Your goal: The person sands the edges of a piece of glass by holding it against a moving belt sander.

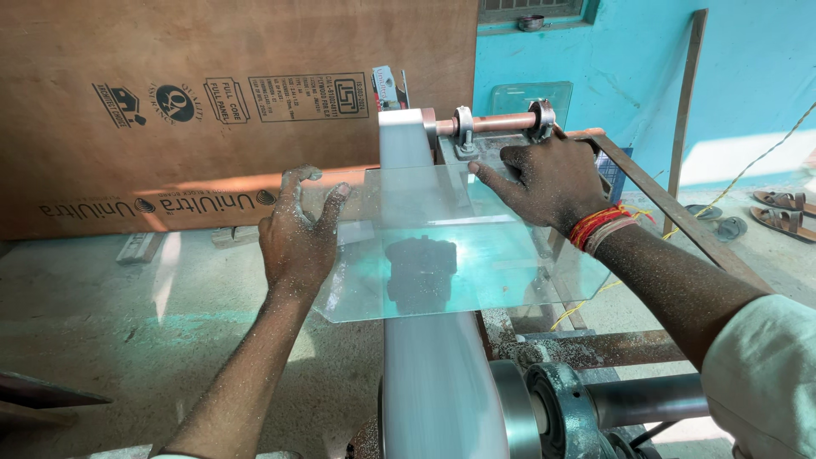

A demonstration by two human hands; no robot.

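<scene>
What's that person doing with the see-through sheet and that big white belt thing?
A person holds a clear glass sheet flat over a wide white belt that runs on a metal machine frame. The left hand grips the sheet's left edge and the right hand presses its far side near the copper-coloured roller. Both hands are dusted with pale powder. A big plywood board leans behind.
</scene>
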